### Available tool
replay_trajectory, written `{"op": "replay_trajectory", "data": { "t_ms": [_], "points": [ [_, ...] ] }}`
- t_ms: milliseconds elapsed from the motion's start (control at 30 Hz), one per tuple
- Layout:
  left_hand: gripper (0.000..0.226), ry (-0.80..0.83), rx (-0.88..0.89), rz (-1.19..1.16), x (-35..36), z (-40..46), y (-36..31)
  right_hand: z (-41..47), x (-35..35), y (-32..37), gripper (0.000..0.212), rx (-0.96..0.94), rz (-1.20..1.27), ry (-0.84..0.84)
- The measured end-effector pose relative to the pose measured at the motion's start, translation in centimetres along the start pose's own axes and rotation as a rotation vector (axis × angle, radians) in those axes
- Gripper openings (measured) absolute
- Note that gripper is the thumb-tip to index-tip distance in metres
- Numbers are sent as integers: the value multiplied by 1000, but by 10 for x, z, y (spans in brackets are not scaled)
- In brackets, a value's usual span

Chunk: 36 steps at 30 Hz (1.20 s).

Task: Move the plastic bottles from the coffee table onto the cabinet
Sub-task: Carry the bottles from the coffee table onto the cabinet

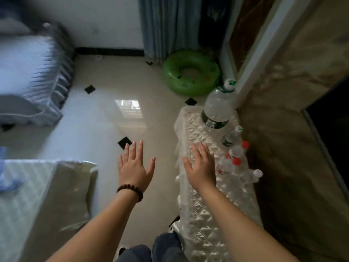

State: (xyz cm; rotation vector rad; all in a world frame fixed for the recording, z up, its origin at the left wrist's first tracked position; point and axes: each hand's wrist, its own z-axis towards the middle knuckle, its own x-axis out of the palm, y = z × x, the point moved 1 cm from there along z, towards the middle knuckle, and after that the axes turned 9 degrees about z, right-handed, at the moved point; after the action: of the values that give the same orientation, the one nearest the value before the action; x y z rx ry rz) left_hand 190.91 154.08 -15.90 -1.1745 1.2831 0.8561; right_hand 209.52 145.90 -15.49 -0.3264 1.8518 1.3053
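Observation:
A narrow cabinet under a white quilted cover runs along the right wall. On it stand a big clear water jug with a white-green cap, a small green-capped bottle, two red-capped bottles and a clear bottle lying on its side. My right hand hovers open over the cover, just left of the red-capped bottles, holding nothing. Over the floor, my left hand is open with fingers spread and wears a bead bracelet. The coffee table's corner, covered in pale cloth, shows at lower left.
A green inflatable swim ring lies on the tiled floor by blue curtains. A sofa with a blue-grey cover stands at the left. A marble wall with a dark screen borders the cabinet on the right.

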Motion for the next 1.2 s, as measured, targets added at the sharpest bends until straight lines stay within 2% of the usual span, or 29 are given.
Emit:
{"op": "replay_trajectory", "data": {
  "t_ms": [300,633,933,1200],
  "points": [
    [75,-141,-468,-67,-38,-90,168,-34,102,133,54,-306,-23,271],
    [70,-274,-880,-128,-57,-272,333,-181,217,255,50,-592,-36,500],
    [70,-337,-1155,-142,-62,-416,429,-313,305,327,50,-801,-57,695],
    [70,-367,-1350,-192,-59,-482,485,-373,371,375,50,-963,-147,833]
  ]
}}
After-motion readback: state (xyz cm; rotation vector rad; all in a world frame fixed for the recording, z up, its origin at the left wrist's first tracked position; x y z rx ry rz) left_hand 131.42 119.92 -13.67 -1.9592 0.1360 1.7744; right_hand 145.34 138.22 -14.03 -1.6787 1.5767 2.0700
